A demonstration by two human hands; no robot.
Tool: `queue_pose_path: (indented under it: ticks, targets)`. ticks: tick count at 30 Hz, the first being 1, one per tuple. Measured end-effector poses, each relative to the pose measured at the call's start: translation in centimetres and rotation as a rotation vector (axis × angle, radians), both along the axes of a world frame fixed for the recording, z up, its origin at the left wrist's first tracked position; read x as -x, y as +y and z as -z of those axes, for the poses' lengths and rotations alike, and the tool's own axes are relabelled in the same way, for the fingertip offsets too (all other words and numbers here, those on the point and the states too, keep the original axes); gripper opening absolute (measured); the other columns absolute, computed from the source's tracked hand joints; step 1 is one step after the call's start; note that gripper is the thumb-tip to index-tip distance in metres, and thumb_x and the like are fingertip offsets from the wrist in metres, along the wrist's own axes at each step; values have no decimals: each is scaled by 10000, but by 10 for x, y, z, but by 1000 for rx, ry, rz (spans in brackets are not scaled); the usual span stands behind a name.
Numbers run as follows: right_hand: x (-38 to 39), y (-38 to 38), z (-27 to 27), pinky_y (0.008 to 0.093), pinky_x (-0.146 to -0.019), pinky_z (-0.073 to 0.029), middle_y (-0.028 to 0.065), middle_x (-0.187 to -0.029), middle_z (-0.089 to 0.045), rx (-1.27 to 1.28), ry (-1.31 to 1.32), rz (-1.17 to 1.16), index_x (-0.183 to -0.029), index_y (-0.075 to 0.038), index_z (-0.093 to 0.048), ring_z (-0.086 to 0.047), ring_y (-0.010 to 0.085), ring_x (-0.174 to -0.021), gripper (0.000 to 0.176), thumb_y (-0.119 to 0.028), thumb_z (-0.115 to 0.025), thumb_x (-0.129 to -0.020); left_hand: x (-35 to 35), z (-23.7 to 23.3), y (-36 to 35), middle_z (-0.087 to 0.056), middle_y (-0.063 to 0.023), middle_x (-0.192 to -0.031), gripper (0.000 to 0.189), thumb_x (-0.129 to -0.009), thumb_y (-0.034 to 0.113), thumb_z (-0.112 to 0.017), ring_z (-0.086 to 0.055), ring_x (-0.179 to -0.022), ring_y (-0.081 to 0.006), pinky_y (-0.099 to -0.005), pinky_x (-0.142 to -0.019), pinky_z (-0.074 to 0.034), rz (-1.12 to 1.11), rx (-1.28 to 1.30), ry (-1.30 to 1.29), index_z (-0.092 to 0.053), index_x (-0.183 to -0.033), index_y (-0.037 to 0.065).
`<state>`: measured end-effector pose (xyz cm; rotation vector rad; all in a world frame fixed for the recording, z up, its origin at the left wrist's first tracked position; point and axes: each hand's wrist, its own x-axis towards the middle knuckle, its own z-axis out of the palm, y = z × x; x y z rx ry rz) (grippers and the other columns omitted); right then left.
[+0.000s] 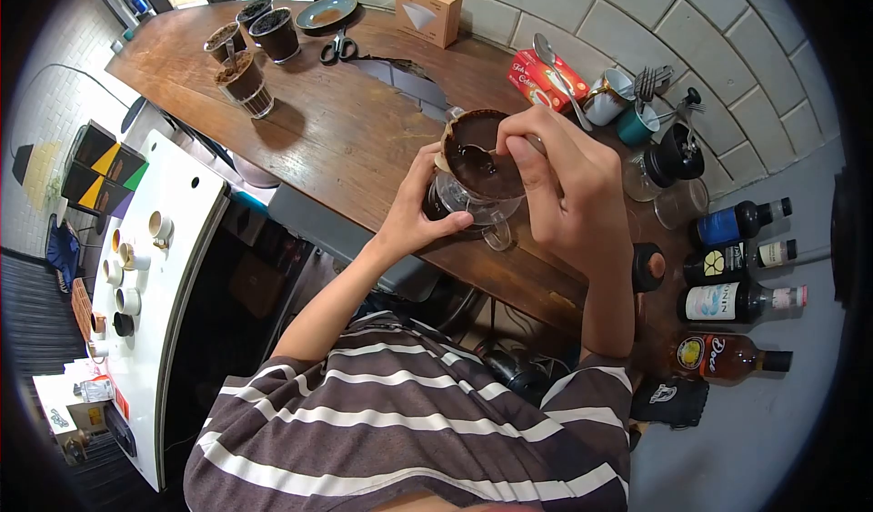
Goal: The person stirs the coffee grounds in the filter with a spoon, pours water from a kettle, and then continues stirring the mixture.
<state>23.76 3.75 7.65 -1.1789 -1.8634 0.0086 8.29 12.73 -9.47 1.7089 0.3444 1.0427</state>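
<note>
A paper coffee filter (447,148) full of dark wet coffee (482,130) sits in a clear dripper on a glass coffee server (496,235) near the counter's front edge. My left hand (420,210) is wrapped round the left side of the dripper and server, thumb toward me. Over the filter's right side, my right hand (575,171) pinches a spoon (475,159), whose bowl dips into the coffee. Most of the spoon's handle is hidden by my fingers.
Tumblers of dark grounds (244,92), scissors (339,50) and a plate (326,12) lie at the far left. Along the wall stand a filter box (427,14), a red box (536,80), a mug (607,103) and a teal cup (638,126). Several bottles (727,303) lie right.
</note>
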Motion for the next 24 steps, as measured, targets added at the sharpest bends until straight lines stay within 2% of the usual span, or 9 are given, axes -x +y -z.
queue_pose_path:
  ticks: [5,7,13,14,16,24]
  targets:
    - [-7,7,4,296,-582,-442,98,-763,-587,2,28,-33,-917,0,-566,-565,229,-621,31,-12,-545,-935,0,-1,0,-399,-126,-1360,863,-724,280,-816,-435,-1279,-242,-363,-1070,-354,1,7,13,-365,-1400,-11]
    - [-9,5,0,406,-654,-465,172,-824,-598,103,16,-39,-938,16,-551,-603,366,-755,51,-32,-551,-921,0,1,1,-399,-127,-1359,865,-725,283,-815,-431,-1282,-243,-363,-1071,-352,-4,-12,19,-363,-1401,-11]
    - [-9,3,-2,414,-663,-459,183,-829,-599,184,28,-20,-947,13,-547,-595,384,-760,65,-50,-540,-935,0,-1,0,-396,-129,-1360,866,-728,294,-811,-425,-1286,-245,-362,-1072,-349,-21,-39,32,-362,-1402,-13]
    - [-9,4,0,414,-663,-459,183,-829,-599,181,27,-19,-947,13,-547,-595,384,-760,65,-50,-540,-935,0,0,0,-394,-129,-1361,867,-727,294,-811,-426,-1283,-244,-362,-1071,-349,-24,-40,27,-362,-1401,-14]
    - [-10,8,5,295,-569,-410,101,-760,-561,116,61,-21,-923,9,-550,-518,215,-607,69,-44,-525,-959,-1,1,0,-391,-130,-1362,868,-727,293,-812,-427,-1282,-243,-361,-1071,-350,-17,-30,20,-361,-1400,-16]
    - [-15,6,4,311,-586,-427,106,-762,-557,122,-25,40,-924,11,-551,-531,233,-614,58,-34,-527,-951,2,1,0,-383,-134,-1371,869,-732,304,-809,-423,-1286,-251,-367,-1074,-348,-17,-38,58,-358,-1400,-22]
